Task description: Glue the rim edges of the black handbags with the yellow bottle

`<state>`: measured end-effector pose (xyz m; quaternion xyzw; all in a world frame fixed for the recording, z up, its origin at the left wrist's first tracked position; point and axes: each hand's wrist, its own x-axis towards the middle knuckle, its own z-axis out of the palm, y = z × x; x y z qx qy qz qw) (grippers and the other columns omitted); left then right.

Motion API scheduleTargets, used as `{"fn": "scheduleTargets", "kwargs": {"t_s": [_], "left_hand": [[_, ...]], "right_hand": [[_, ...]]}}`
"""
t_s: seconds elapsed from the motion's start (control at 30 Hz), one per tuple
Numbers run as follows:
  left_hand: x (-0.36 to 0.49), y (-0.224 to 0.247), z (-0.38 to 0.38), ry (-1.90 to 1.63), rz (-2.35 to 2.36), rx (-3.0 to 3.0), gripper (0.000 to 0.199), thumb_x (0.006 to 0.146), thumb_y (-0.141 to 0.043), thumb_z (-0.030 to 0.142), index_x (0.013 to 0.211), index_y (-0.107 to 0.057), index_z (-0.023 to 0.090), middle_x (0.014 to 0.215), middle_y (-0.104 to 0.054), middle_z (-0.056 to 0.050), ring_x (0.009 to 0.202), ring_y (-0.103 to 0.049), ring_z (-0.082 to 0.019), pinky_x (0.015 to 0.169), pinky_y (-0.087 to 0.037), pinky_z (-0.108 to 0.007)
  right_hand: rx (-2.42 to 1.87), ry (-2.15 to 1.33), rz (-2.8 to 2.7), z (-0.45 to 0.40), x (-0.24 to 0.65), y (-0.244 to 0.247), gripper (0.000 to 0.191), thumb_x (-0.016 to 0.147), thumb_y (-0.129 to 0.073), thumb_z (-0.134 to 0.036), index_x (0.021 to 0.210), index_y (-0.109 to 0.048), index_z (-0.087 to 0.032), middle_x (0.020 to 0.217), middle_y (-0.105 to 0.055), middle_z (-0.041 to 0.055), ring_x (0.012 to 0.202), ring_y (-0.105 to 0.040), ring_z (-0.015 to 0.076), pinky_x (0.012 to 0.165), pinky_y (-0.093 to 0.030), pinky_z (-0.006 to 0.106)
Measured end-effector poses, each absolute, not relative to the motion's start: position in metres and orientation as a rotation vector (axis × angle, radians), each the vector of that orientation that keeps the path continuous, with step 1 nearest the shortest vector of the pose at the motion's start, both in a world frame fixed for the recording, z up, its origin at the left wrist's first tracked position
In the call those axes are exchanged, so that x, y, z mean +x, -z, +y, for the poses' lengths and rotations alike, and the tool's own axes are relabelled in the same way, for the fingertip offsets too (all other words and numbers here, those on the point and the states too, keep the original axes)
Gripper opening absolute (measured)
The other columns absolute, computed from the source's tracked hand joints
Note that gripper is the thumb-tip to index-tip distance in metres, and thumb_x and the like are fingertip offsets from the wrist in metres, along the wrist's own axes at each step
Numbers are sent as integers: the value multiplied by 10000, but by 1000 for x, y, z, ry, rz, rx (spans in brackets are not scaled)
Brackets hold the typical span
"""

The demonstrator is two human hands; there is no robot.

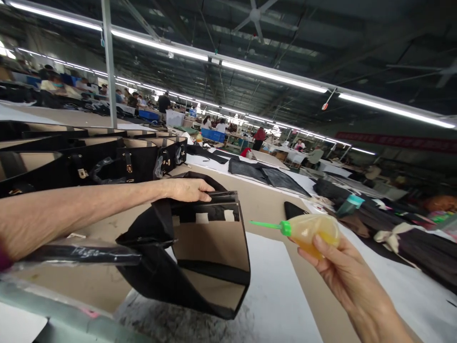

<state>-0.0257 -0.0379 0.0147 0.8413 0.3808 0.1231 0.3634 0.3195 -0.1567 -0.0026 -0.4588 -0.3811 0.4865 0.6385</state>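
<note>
From here I see my left fingers (205,190) gripping the upper edge of the black bag (157,271) above the bench (264,202); right of the bag, my right fingers (323,247) clasp the glue bottle (312,228).

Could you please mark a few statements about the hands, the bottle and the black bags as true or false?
1. The right hand holds a squeeze bottle. True.
2. The bottle's nozzle is red. False: it is green.
3. The left hand grips the upper edge of an open bag. True.
4. That bag's lining is bright blue. False: it is tan.
5. More black bags stand beyond the left forearm. True.
</note>
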Motion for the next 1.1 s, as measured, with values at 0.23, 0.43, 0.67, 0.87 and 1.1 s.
{"fn": "scheduleTargets", "kwargs": {"t_s": [0.23,0.43,0.67,0.87,1.1], "left_hand": [[-10,-2,-41,-258,957,2209,310,844,-488,301,1042,-671,148,926,-676,-12,834,-568,-168,781,-403,-225],[7,22,-32,-409,999,2198,317,859,-463,350,1019,-652,152,889,-641,6,834,-555,-161,761,-392,-211],[26,29,-13,-315,934,2206,313,830,-471,354,973,-656,146,839,-629,2,782,-545,-158,698,-385,-216],[40,27,-4,-255,872,2177,266,781,-508,374,830,-634,144,729,-568,15,690,-488,-139,635,-369,-221],[49,32,0,-211,853,2213,262,768,-516,364,804,-652,143,690,-558,7,680,-482,-150,593,-351,-223]], "right_hand": [[-1118,-1113,-864,-167,333,12,594,481,-935,-203,1004,-655,-168,917,-717,64,742,-701,239,557,-623,266],[-1152,-1053,-907,-164,341,15,631,501,-929,-239,1058,-637,-195,959,-707,52,767,-697,232,570,-623,267],[-1127,-884,-1027,-149,339,14,619,489,-916,-241,1025,-608,-224,960,-692,31,789,-693,244,572,-619,277],[-1101,-791,-1047,-141,341,17,579,502,-900,-253,1001,-606,-233,912,-685,14,755,-687,225,579,-614,266],[-1092,-702,-1158,-142,348,21,548,594,-868,-252,1059,-578,-249,921,-669,-3,771,-664,199,637,-613,275]]}}
